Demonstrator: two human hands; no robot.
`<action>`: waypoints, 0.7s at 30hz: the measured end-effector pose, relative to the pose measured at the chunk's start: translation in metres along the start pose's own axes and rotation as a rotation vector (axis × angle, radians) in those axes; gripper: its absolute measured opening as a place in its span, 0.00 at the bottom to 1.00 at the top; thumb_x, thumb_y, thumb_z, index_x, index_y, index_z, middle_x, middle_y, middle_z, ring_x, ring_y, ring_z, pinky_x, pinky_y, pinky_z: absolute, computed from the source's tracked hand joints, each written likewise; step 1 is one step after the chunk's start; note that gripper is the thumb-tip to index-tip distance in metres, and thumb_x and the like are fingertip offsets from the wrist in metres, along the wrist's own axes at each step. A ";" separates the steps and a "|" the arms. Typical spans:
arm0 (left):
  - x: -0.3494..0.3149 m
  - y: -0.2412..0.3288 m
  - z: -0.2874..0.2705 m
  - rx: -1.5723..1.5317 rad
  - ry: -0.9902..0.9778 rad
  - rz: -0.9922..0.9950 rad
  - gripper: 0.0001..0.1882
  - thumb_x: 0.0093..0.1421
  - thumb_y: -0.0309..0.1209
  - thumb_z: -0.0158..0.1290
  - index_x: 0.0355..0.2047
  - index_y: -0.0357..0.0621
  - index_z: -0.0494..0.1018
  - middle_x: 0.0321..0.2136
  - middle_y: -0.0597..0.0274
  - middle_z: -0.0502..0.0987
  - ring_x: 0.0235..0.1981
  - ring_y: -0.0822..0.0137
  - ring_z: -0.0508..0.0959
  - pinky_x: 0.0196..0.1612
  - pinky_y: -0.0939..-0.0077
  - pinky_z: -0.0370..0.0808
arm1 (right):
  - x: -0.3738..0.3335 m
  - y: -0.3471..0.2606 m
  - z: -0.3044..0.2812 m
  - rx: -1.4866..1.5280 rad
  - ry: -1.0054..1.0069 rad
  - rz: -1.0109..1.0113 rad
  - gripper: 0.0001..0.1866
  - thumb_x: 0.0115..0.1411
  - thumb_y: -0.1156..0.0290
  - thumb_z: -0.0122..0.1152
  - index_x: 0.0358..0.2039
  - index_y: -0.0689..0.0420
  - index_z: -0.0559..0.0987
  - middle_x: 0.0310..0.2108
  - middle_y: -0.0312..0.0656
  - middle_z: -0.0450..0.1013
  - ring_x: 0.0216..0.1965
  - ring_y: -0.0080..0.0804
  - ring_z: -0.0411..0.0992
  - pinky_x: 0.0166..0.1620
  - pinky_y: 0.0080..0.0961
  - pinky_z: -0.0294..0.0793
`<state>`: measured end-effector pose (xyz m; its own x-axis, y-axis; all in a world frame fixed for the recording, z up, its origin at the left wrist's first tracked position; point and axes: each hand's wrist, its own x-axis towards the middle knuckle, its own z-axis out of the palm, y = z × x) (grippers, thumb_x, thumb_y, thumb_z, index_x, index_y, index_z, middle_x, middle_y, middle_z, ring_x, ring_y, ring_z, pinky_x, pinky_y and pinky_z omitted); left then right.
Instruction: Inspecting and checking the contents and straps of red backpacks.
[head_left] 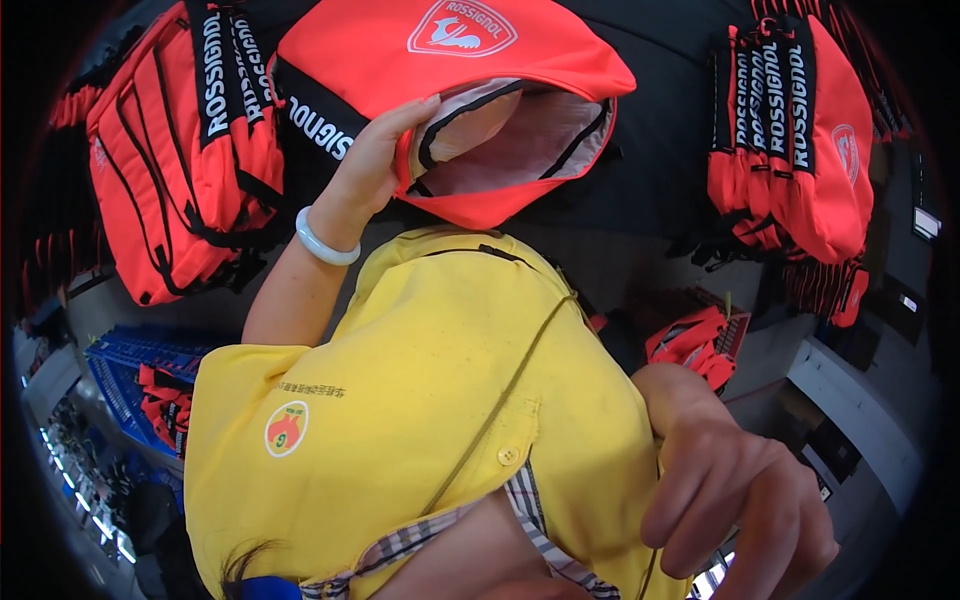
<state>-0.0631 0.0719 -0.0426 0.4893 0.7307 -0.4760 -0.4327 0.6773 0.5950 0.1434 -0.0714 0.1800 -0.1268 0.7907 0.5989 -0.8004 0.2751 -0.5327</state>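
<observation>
A red and black bag [455,110] lies on the black table in front of me, its mouth gaping toward me so that the pale lining shows. My left hand [372,165], with a pale bangle [325,240] at the wrist, grips the left edge of that mouth; some of its fingers are hidden by the fabric. My right hand [745,490] is raised close to the camera at the lower right, away from the bag. Its fingers are curled, with the tips partly out of sight, and anything they may hold is hidden.
Stacks of similar red bags stand at the left [165,150] and the right [790,140]. A blue crate [130,375] with red items sits low at the left. More red bags [695,345] lie in a container at the right, behind my raised arm.
</observation>
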 end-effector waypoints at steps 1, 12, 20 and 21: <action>0.000 -0.001 0.000 0.001 0.010 0.002 0.17 0.70 0.36 0.50 0.53 0.38 0.73 0.47 0.60 0.80 0.46 0.71 0.80 0.49 0.76 0.77 | -0.001 0.002 -0.002 -0.006 -0.021 -0.044 0.19 0.70 0.66 0.50 0.19 0.48 0.65 0.31 0.42 0.75 0.11 0.13 0.58 0.14 0.15 0.46; -0.003 -0.006 0.007 0.172 0.046 0.043 0.15 0.70 0.36 0.51 0.48 0.38 0.75 0.44 0.64 0.80 0.42 0.77 0.78 0.44 0.82 0.74 | 0.005 -0.004 0.026 -0.391 0.373 -0.104 0.17 0.57 0.76 0.62 0.18 0.49 0.63 0.28 0.34 0.75 0.11 0.16 0.60 0.17 0.16 0.53; 0.002 -0.016 0.011 0.613 0.029 0.110 0.12 0.69 0.39 0.54 0.31 0.46 0.72 0.18 0.82 0.61 0.18 0.87 0.56 0.20 0.86 0.49 | -0.057 -0.014 -0.125 -0.642 0.448 0.215 0.10 0.62 0.69 0.65 0.35 0.56 0.71 0.35 0.40 0.77 0.25 0.20 0.69 0.30 0.15 0.66; 0.002 -0.016 0.012 0.633 0.062 0.089 0.13 0.69 0.40 0.53 0.31 0.45 0.73 0.19 0.80 0.64 0.19 0.86 0.58 0.21 0.87 0.51 | -0.066 0.007 -0.159 -0.945 0.626 0.374 0.13 0.59 0.74 0.69 0.35 0.56 0.70 0.36 0.39 0.76 0.28 0.17 0.69 0.33 0.12 0.65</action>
<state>-0.0465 0.0610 -0.0455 0.4194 0.7984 -0.4320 0.0706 0.4458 0.8924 0.2394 -0.0344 0.0418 0.2577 0.9646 0.0569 0.0072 0.0570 -0.9983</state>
